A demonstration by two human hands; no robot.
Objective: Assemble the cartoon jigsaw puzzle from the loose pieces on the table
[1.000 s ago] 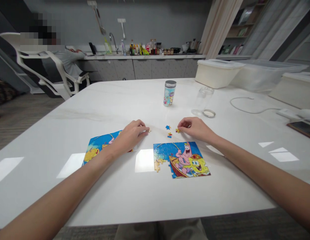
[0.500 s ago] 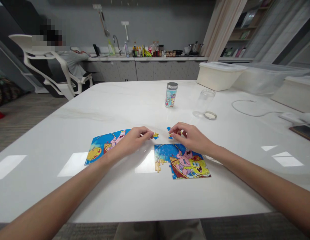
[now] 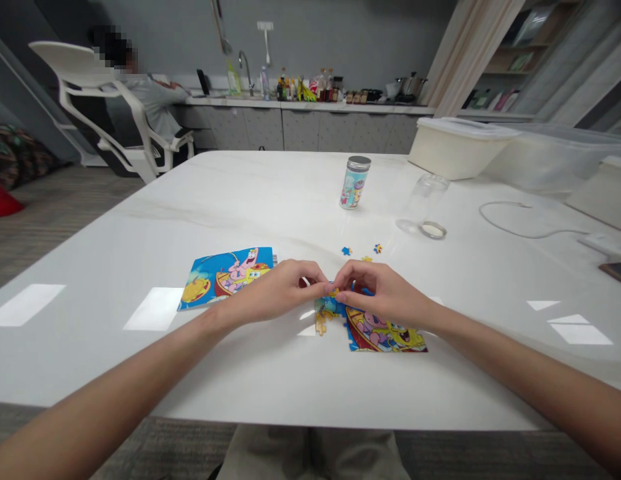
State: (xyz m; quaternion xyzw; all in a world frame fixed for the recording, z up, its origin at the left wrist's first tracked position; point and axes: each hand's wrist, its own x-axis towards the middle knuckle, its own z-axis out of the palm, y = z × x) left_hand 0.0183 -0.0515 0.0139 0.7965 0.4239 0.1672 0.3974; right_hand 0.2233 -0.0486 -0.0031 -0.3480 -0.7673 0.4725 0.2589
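My left hand (image 3: 295, 288) and my right hand (image 3: 373, 285) meet fingertip to fingertip over the upper left of a partly assembled cartoon puzzle (image 3: 385, 333). A small yellow puzzle piece (image 3: 334, 292) shows between their pinched fingers; which hand bears it more is hard to tell. The puzzle has a gap along its lower left edge. Beyond my hands lie loose pieces, among them a blue one (image 3: 347, 251) and a multicoloured one (image 3: 378, 249). A picture card (image 3: 225, 275) with the same cartoon scene lies left of the puzzle, partly behind my left forearm.
A printed canister (image 3: 355, 183) stands mid-table. Right of it are a clear jar (image 3: 429, 193) and a ring lid (image 3: 433, 231). A white cable (image 3: 510, 231) and storage boxes (image 3: 460, 150) are at the right. A person (image 3: 157, 103) sits at the back left.
My hands have come together and nearer, over the puzzle. The yellow piece has come along between my fingers. The view has shifted slightly, and more loose pieces show behind my right hand.
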